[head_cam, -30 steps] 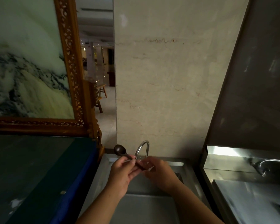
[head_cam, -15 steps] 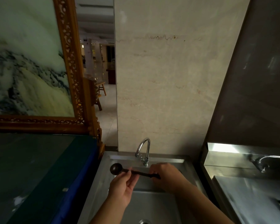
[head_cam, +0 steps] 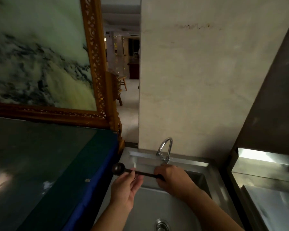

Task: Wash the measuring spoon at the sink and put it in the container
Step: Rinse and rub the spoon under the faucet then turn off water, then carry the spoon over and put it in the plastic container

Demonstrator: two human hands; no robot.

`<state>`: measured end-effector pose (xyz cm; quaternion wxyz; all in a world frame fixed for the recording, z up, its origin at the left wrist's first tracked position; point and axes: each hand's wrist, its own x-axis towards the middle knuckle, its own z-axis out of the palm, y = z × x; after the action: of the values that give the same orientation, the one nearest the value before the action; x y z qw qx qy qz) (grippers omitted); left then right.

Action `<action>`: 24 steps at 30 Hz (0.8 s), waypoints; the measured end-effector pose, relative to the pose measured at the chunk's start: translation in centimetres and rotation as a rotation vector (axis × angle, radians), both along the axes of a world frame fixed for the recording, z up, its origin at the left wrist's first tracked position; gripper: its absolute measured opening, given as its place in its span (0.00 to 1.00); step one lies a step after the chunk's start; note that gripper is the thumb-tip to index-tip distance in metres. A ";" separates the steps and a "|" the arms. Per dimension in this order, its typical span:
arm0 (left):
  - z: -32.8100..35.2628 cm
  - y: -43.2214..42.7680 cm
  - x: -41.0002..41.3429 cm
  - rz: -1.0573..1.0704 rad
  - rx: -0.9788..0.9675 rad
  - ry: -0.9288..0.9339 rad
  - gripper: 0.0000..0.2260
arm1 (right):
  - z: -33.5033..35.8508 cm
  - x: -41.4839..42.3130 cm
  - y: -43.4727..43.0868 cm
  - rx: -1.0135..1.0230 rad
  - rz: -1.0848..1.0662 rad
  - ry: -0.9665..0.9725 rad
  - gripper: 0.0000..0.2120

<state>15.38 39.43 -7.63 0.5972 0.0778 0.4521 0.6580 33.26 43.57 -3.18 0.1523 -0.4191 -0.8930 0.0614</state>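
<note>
Dark measuring spoon (head_cam: 137,171) held level above the sink (head_cam: 212,174), handle end gripped by right hand (head_cam: 172,180), shaft pinched by left hand (head_cam: 125,190), faucet (head_cam: 165,150) behind

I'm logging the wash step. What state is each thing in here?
measuring spoon: held level over the sink, bowl to the left.
left hand: fingertips on the handle near the bowl.
right hand: closed on the handle's end.
faucet: no water visible.
sink: basin holds no dishes, drain uncovered.
</note>
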 end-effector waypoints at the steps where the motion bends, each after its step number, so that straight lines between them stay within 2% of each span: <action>1: 0.1 -0.6 -0.8 0.041 -0.006 -0.008 0.05 | -0.1 -1.1 0.0 0.009 0.035 0.008 0.06; 9: -0.4 -10.7 -7.9 0.526 -0.018 0.119 0.06 | -2.6 -13.0 -4.3 -0.024 0.370 0.060 0.09; 14: -1.1 -21.4 -10.9 0.870 -0.023 0.095 0.08 | -4.7 -20.8 -11.6 -0.035 0.666 0.067 0.09; 20: -1.6 -34.1 -12.1 1.126 -0.038 0.094 0.04 | -5.0 -26.5 -22.0 -0.034 1.008 0.101 0.06; 24: -1.7 -41.7 -12.2 1.281 -0.035 0.084 0.05 | -4.5 -29.0 -29.2 -0.001 1.184 0.110 0.05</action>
<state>3.21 -2.23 -9.36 0.0685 -0.1918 0.4427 0.8732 4.26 14.38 -7.69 0.1381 0.1542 -0.9655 0.1578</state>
